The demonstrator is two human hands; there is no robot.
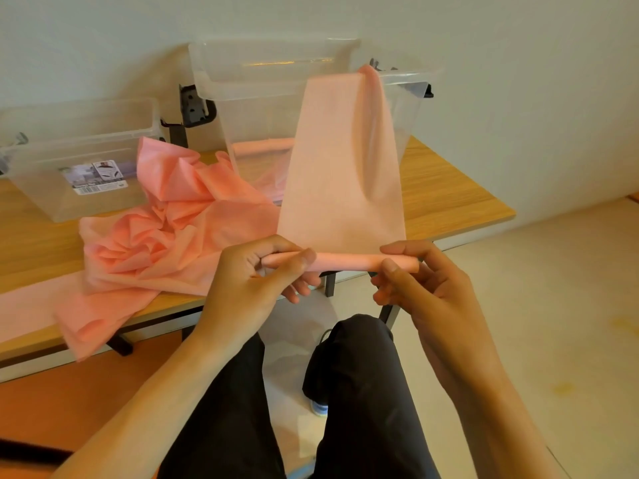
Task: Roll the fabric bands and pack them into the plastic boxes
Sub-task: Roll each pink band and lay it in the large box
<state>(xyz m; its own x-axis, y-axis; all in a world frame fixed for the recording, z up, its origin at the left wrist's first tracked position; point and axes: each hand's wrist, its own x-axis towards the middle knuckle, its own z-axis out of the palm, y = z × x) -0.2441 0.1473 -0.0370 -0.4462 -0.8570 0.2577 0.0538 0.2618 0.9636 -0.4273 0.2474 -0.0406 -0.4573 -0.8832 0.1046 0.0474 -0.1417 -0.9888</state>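
A pink fabric band point(342, 174) stretches from my hands up over the rim of a tall clear plastic box point(276, 91). Its near end is wound into a thin roll point(345, 261). My left hand point(256, 281) pinches the roll's left end between thumb and fingers. At the right end, my right hand point(422, 285) grips the roll the same way. A finished pink roll point(262, 146) lies inside the tall box. Loose pink bands point(162, 229) lie crumpled in a heap on the wooden table point(449, 188).
A second, lower clear plastic box point(79, 160) with a label stands at the table's back left. Black clamps sit behind the boxes by the white wall. My dark-trousered knees point(345, 392) are below the table's front edge, over a pale floor.
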